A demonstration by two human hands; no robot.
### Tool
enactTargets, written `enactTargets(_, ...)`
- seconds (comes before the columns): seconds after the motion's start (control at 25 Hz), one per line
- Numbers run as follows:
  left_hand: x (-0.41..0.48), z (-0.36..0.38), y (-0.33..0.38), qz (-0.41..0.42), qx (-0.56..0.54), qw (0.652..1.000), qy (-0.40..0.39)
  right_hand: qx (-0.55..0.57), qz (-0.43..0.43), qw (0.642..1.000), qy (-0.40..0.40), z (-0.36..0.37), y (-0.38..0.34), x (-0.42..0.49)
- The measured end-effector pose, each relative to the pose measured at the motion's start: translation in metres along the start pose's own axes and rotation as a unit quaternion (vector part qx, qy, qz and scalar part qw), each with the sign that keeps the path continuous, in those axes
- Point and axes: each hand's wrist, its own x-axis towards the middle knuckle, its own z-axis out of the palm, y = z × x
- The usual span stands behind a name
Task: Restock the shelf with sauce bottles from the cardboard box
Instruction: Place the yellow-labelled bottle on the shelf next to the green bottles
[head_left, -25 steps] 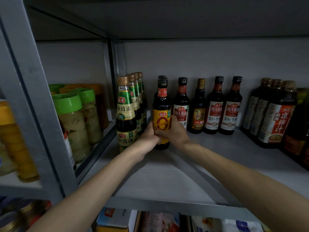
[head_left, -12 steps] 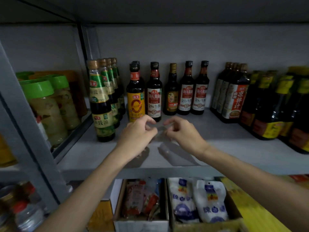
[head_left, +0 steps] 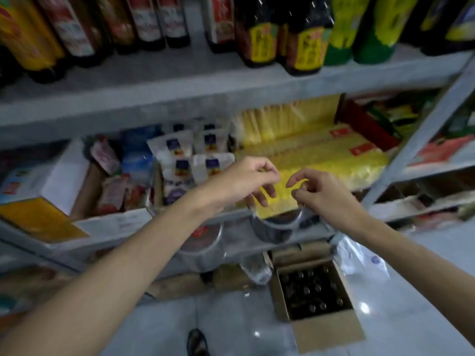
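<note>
Standing on the pale tiled floor (head_left: 424, 253) at the bottom of the view is an open cardboard box (head_left: 316, 304), its near flap folded outward and its inside packed with dark sauce bottles (head_left: 311, 291) seen from above, only their caps showing. A dark shoe tip (head_left: 196, 343) shows on the floor left of the box. Just beyond the box lies crumpled clear plastic (head_left: 359, 260).

Above that, both forearms reach forward and the hands meet in front of the lower shelf edge. The left hand (head_left: 244, 181) has its fingers curled, thumb and forefinger pinched close together; the right hand (head_left: 323, 194) mirrors it, fingertips drawn in. Between and below them hangs a thin transparent film (head_left: 275, 222), blurred, which both hands seem to grip at its top edge; I cannot tell how firmly. Neither hand has a bottle.

Behind the hands, the lower shelf (head_left: 110, 227) carries yellow packets (head_left: 321, 155) on the right, white pouches (head_left: 180, 155) in the middle and a white and orange carton (head_left: 43, 201) on the left.

Farthest up, the upper shelf (head_left: 180, 83) has a row of upright sauce bottles: red-labelled ones (head_left: 144, 21) at left and centre, yellow-labelled dark ones (head_left: 262, 39) to the right, green-based bottles (head_left: 370, 34) beyond them. Bare shelf surface lies in front of the row.
</note>
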Motion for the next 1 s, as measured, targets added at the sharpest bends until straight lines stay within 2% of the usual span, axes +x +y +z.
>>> enactTargets(0.12,0.042,0.089,-0.039,-0.095,-0.018,0.992,-0.084,-0.009,0.102,0.994,-0.042,-0.007,0.107,-0.039)
enactTargets(0.28,0.102,0.166,-0.111,-0.189,-0.019,0.975,-0.111,0.003,0.229,0.971,-0.065,0.007,0.224,-0.060)
enactTargets(0.48,0.200,0.270,-0.269,-0.295,0.010,0.946,-0.138,-0.031,0.341,0.933,-0.113,0.083,0.405,-0.066)
enactTargets(0.64,0.263,0.345,-0.435,-0.383,0.039,0.915,-0.121,-0.095,0.346,0.915,-0.183,0.192,0.546,-0.065)
enactTargets(0.8,0.313,0.406,-0.591,-0.433,0.063,0.895,-0.085,-0.112,0.289,0.926,-0.216,0.312,0.666,-0.043)
enactTargets(1.0,0.341,0.445,-0.697,-0.434,0.052,0.898,-0.054,-0.151,0.221,0.944,-0.194,0.412,0.733,0.002)
